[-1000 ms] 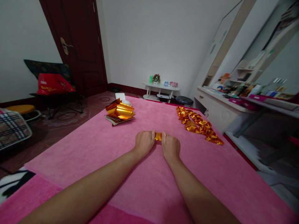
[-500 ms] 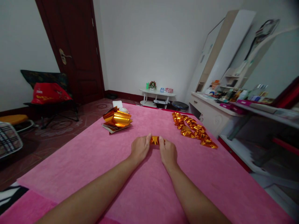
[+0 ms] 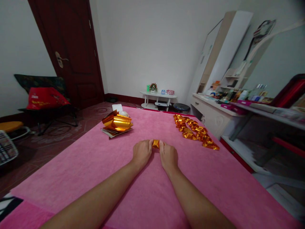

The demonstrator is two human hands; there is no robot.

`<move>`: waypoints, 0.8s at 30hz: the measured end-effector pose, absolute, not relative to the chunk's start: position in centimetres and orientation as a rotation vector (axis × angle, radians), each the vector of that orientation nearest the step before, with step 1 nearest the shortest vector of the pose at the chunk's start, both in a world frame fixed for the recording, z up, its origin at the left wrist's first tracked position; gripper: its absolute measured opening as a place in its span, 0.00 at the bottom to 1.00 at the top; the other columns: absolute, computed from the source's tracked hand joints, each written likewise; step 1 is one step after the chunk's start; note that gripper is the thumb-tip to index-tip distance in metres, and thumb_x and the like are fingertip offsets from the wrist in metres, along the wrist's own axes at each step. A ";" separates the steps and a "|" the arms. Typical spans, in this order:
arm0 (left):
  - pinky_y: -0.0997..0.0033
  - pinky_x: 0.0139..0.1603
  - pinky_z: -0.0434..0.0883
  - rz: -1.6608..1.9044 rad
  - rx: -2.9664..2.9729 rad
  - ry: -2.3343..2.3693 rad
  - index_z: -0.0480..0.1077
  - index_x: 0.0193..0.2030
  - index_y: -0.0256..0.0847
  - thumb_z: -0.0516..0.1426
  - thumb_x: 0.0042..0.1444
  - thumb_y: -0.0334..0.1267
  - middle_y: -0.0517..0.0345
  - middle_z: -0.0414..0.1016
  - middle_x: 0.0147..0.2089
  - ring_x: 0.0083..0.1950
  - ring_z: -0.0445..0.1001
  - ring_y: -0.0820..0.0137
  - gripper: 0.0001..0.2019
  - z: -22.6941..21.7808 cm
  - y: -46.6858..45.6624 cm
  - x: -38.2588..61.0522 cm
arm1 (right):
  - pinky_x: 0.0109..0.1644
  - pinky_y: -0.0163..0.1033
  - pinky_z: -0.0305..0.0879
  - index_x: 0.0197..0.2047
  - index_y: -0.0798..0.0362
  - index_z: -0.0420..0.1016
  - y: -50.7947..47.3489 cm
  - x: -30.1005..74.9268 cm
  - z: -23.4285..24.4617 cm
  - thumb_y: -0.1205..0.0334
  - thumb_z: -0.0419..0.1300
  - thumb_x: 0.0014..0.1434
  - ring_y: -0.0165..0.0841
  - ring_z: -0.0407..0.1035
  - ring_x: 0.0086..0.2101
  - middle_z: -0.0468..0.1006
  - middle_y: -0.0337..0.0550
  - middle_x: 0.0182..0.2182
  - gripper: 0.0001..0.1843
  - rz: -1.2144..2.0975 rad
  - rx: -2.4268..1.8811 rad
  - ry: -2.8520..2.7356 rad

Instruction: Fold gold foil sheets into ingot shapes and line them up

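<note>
A small folded piece of shiny gold foil paper [image 3: 155, 144] is held just above or on the pink cloth [image 3: 114, 178], near its middle. My left hand [image 3: 142, 153] is closed on the piece's left end, thumb on the near side. On the right end, my right hand [image 3: 169, 156] grips it the same way. The fingers behind the foil are mostly hidden. To the left lies a fanned stack of gold foil sheets [image 3: 117, 123]. Several folded gold foil pieces [image 3: 194, 131] lie in rows to the right.
Beyond the foil stack lie a white box [image 3: 117, 107] and a pale rounded object. A white dressing table [image 3: 212, 111] with bottles flanks the right side. A low white table [image 3: 159, 94] stands by the wall. On the left, a folding chair holds a red bag [image 3: 46, 98].
Both hands have drawn slightly closer together, and less of the foil piece shows between them. The whole view has shifted a little, so the surroundings sit further left.
</note>
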State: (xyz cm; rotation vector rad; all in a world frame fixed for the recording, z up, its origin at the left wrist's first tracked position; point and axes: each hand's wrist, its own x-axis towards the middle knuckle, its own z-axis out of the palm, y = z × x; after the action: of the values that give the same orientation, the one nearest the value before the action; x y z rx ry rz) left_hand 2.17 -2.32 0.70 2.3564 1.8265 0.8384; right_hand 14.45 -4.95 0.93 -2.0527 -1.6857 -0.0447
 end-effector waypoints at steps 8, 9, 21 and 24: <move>0.70 0.31 0.58 0.842 2.341 1.782 0.74 0.34 0.39 0.35 0.66 0.47 0.50 0.79 0.35 0.36 0.75 0.65 0.29 0.8 -2.4 2.0 | 0.32 0.36 0.58 0.40 0.50 0.76 -5.1 14.8 0.6 0.53 0.42 0.65 0.36 0.73 0.31 0.80 0.47 0.30 0.22 0.011 -1.916 -1.576; 0.70 0.32 0.58 0.851 2.329 1.761 0.74 0.35 0.40 0.35 0.66 0.48 0.50 0.79 0.36 0.36 0.75 0.65 0.29 0.8 -2.5 2.0 | 0.33 0.35 0.58 0.40 0.49 0.75 -5.1 15.0 0.5 0.53 0.44 0.65 0.35 0.72 0.31 0.80 0.44 0.30 0.19 0.033 -1.854 -1.551; 0.69 0.34 0.61 0.811 2.213 1.672 0.69 0.39 0.44 0.39 0.64 0.53 0.54 0.79 0.36 0.41 0.76 0.60 0.23 0.2 -1.6 2.0 | 0.33 0.37 0.56 0.40 0.49 0.75 -2.7 30.3 0.4 0.59 0.56 0.56 0.36 0.70 0.32 0.78 0.42 0.32 0.10 -0.343 -2.008 -1.221; 0.68 0.35 0.62 0.783 2.226 1.683 0.70 0.39 0.44 0.38 0.64 0.54 0.52 0.78 0.37 0.42 0.76 0.59 0.25 0.2 -1.5 2.0 | 0.37 0.39 0.55 0.40 0.49 0.76 -2.7 32.7 0.4 0.60 0.55 0.57 0.37 0.68 0.35 0.77 0.44 0.33 0.10 -0.558 -2.079 -1.254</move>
State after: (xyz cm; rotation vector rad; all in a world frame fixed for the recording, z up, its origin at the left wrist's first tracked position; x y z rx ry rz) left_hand 2.04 -1.49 0.16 2.2257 1.6826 0.7828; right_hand 32.71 -2.67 0.37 -2.0790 -1.2543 -0.5576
